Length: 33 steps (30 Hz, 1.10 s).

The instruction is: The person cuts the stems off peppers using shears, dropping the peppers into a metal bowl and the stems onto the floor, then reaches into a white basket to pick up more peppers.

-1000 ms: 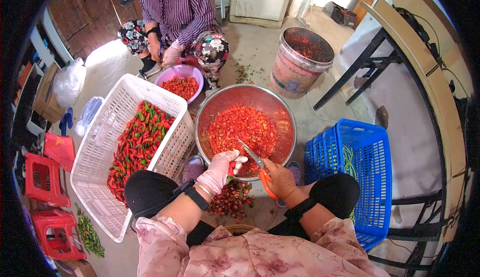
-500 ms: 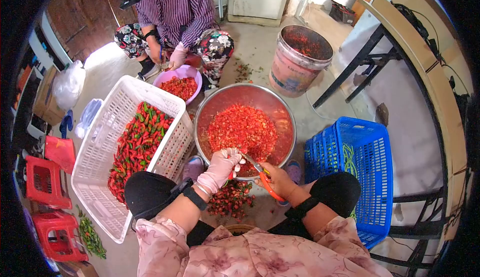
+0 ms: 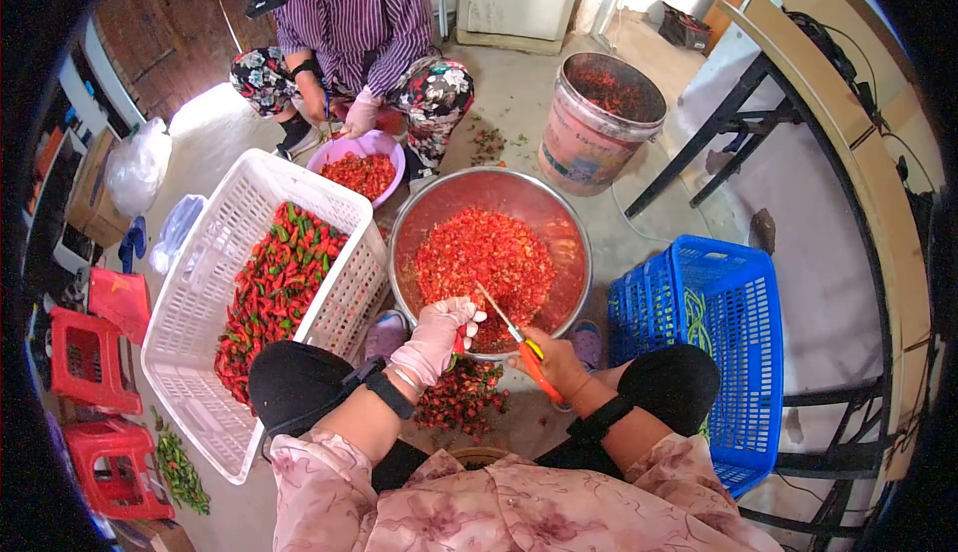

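My gloved left hand [image 3: 444, 334] is closed on a red pepper [image 3: 460, 340] at the near rim of the steel bowl [image 3: 574, 297]. My bare right hand [image 3: 555, 360] grips orange-handled scissors [image 3: 530, 352], their blades pointing up and left over the bowl, a little apart from the left hand. Chopped red pepper [image 3: 484, 258] lies in the bowl. Below the bowl, a pile of pepper pieces with green stems [image 3: 464, 399] rests on the floor. Whole red and green peppers [image 3: 274, 287] fill part of the white basket [image 3: 334, 198] on the left.
Across from me a co-worker in a striped shirt [image 3: 354, 13] crouches behind a purple bowl [image 3: 397, 165]. A stained bucket [image 3: 599, 138] stands beyond the steel bowl. On the right are a blue basket [image 3: 748, 352] and a black-legged table [image 3: 828, 83]; red stools [image 3: 95, 362] stand left.
The scissors have come away from my left hand, and their blades now point more steeply upward. The co-worker's gloved hand has shifted slightly.
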Available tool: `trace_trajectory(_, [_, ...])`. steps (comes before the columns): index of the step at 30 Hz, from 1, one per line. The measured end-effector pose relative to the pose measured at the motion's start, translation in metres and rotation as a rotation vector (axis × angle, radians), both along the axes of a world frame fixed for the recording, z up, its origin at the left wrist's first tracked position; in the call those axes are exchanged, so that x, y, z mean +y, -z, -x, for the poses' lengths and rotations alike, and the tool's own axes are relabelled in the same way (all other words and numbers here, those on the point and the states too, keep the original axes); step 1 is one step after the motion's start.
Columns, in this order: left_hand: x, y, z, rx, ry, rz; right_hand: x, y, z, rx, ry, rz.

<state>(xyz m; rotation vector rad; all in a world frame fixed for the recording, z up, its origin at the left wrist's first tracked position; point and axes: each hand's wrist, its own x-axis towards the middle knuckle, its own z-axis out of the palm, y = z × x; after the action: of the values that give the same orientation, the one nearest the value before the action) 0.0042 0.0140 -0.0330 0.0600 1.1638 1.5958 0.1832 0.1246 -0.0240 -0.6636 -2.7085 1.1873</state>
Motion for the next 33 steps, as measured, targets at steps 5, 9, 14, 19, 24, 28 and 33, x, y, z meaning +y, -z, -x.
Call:
trace_trajectory(5, [0.001,-0.001,0.001,0.000,-0.006,-0.002,0.005,-0.003,0.000,0.083,-0.048,-0.052])
trace_trajectory(9, [0.001,-0.008,-0.001,0.060,0.030,-0.006,0.006,0.002,0.000,0.050,-0.104,-0.084])
trace_trajectory(14, [0.001,-0.013,-0.003,0.050,0.015,0.006,0.002,-0.003,0.000,-0.029,-0.049,-0.083])
trace_trajectory(19, [0.002,-0.005,-0.001,0.070,0.032,-0.035,0.000,-0.002,0.001,0.015,-0.030,-0.094])
trace_trajectory(24, [0.003,-0.005,-0.002,0.076,0.018,-0.002,-0.003,-0.009,0.002,-0.069,-0.021,-0.033])
trace_trajectory(28, [0.003,-0.010,-0.003,0.014,-0.006,-0.029,-0.005,-0.009,0.002,-0.051,0.025,-0.043])
trace_trajectory(33, [0.005,0.003,-0.003,-0.060,-0.079,-0.041,-0.009,-0.013,0.004,-0.077,0.049,-0.015])
